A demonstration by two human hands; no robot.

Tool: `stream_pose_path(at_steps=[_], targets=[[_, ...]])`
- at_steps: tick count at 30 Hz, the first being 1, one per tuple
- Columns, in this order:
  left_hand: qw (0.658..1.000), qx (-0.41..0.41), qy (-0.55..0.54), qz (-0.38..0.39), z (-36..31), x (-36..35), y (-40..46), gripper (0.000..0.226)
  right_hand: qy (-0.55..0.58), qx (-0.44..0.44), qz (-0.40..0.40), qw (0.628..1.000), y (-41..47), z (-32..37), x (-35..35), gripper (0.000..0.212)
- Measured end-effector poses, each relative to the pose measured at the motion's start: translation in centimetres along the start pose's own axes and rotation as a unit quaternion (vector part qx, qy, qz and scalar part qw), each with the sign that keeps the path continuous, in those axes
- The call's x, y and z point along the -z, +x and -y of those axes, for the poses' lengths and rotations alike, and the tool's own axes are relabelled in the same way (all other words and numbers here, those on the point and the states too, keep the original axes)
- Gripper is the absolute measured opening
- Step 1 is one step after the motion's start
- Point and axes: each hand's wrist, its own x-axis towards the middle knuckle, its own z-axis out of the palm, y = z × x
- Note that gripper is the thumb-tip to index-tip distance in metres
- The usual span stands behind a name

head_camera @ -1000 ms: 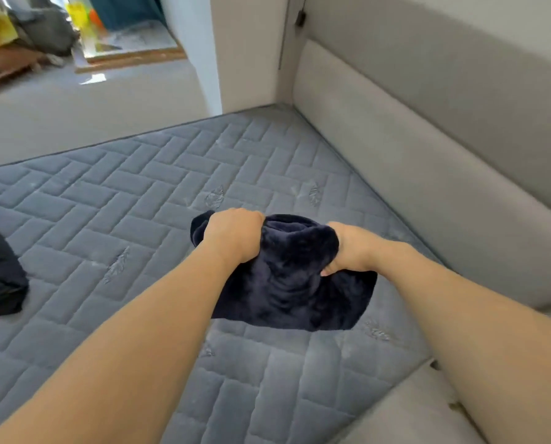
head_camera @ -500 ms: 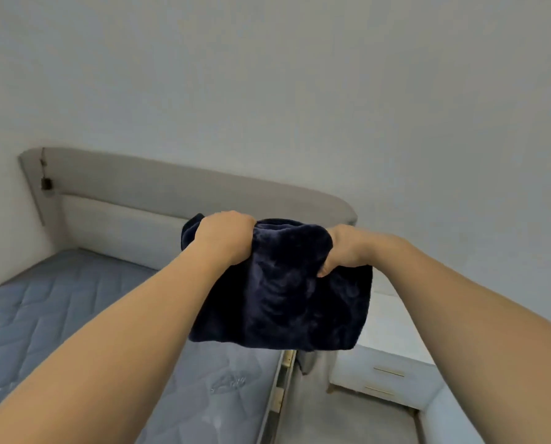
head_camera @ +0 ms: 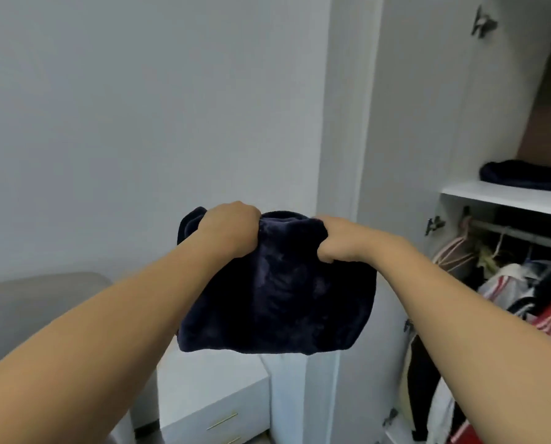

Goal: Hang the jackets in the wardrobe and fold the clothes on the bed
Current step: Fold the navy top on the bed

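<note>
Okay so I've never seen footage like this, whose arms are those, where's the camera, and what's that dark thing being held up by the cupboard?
There is no robot here. The camera sits on a person's head and looks forward and down, so the two bare arms reaching into view are the wearer's own. The left hand and the right hand each grip the top edge of a folded dark blue fleece garment, which hangs in the air between them. To the right stands an open wardrobe. Its white shelf already carries another folded dark garment, and below it clothes hang from a rail. Lower left you see a grey headboard and a white bedside cabinet.
</note>
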Motion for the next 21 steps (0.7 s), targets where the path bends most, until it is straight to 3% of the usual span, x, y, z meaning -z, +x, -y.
stream_pose_path(at_steps=[4, 8, 12, 17, 21], targets=[[0.995, -0.097, -0.005, -0.033, -6.8, 1.1, 5.7, 0.015, 0.060, -0.075, -0.006, 0.995, -2.1, -4.9, 4.7, 0.046], [0.976, -0.197, -0.036, -0.080, -13.1, 2.0, 9.8, 0.008, 0.046, -0.165, -0.110, 0.979, -4.0, -9.7, 8.1, 0.039], [0.952, -0.277, -0.068, -0.107, -18.8, 3.0, 13.5, 0.011, 0.049, -0.194, -0.211, 0.957, -6.6, -13.3, 11.4, 0.020], [0.933, -0.317, -0.122, -0.122, -26.3, 4.9, 18.1, 0.007, -0.079, -0.243, -0.324, 0.911, -9.5, -17.0, 16.7, 0.019], [0.915, -0.330, -0.144, -0.182, -33.0, 7.0, 22.2, 0.006, -0.161, -0.281, -0.408, 0.853, -10.9, -20.9, 21.1, 0.016]])
